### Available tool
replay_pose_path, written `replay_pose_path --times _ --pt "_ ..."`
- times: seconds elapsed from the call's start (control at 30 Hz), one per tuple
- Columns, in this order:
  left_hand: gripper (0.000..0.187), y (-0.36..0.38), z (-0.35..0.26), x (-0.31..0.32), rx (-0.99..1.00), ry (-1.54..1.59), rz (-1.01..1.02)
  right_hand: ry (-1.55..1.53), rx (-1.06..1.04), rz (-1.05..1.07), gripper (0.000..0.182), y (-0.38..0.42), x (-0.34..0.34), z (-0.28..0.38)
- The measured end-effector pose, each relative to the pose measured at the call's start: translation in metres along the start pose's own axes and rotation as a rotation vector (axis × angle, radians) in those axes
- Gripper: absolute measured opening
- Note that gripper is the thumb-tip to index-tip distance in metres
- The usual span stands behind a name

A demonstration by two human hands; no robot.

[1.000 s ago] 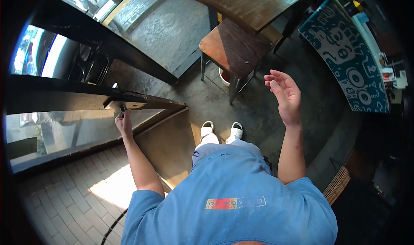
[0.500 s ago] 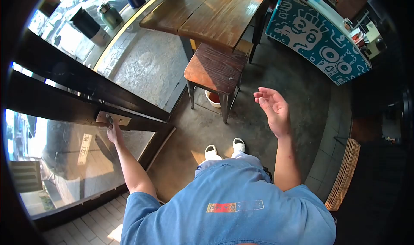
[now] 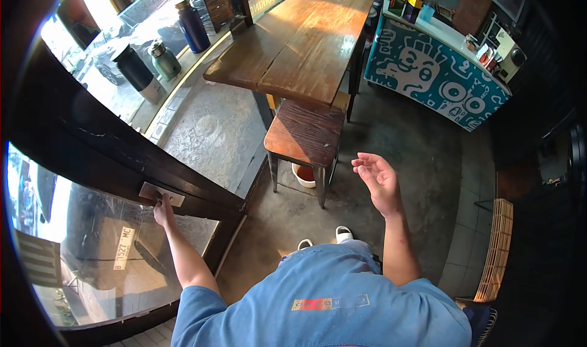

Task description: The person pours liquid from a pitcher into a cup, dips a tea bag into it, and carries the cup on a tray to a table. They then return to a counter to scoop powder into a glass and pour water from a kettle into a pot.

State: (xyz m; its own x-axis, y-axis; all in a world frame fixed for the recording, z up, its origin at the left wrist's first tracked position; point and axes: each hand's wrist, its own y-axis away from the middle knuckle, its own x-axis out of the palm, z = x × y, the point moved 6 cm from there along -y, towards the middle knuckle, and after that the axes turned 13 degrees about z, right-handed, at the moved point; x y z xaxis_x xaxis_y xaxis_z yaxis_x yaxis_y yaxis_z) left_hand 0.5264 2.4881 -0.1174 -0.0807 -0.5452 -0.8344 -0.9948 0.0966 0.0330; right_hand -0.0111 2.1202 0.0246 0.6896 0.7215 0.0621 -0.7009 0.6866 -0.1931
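Observation:
On the left side, my left hand [image 3: 163,210] is closed at the metal handle plate [image 3: 161,194] of a dark-framed glass door [image 3: 92,145]; its fingertips are partly hidden at the plate. My right hand [image 3: 380,183] hangs in the air right of centre, fingers loosely curled and apart, holding nothing. Nearest to it is a wooden-topped stool [image 3: 304,132], left of and above the hand in the view. A white bucket [image 3: 304,174] stands on the floor under the stool.
A long wooden table [image 3: 299,35] extends away behind the stool. A teal counter [image 3: 434,78] with white drawings stands at the upper right. Several bottles, one dark blue [image 3: 191,26], line the left window side. A rattan piece [image 3: 494,249] is at the right.
The door's two dark frame edges now appear closer together. The table, stool and bucket sit lower in view, and more of the table's far end shows. My left hand stays at the handle plate.

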Motion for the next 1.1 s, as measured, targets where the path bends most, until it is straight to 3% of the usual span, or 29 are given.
replay_pose_path --times 1.1 --pt "0.066 -0.037 0.005 -0.003 -0.037 0.022 0.06 -0.008 0.023 -0.109 0.027 0.021 -0.009 -0.012"
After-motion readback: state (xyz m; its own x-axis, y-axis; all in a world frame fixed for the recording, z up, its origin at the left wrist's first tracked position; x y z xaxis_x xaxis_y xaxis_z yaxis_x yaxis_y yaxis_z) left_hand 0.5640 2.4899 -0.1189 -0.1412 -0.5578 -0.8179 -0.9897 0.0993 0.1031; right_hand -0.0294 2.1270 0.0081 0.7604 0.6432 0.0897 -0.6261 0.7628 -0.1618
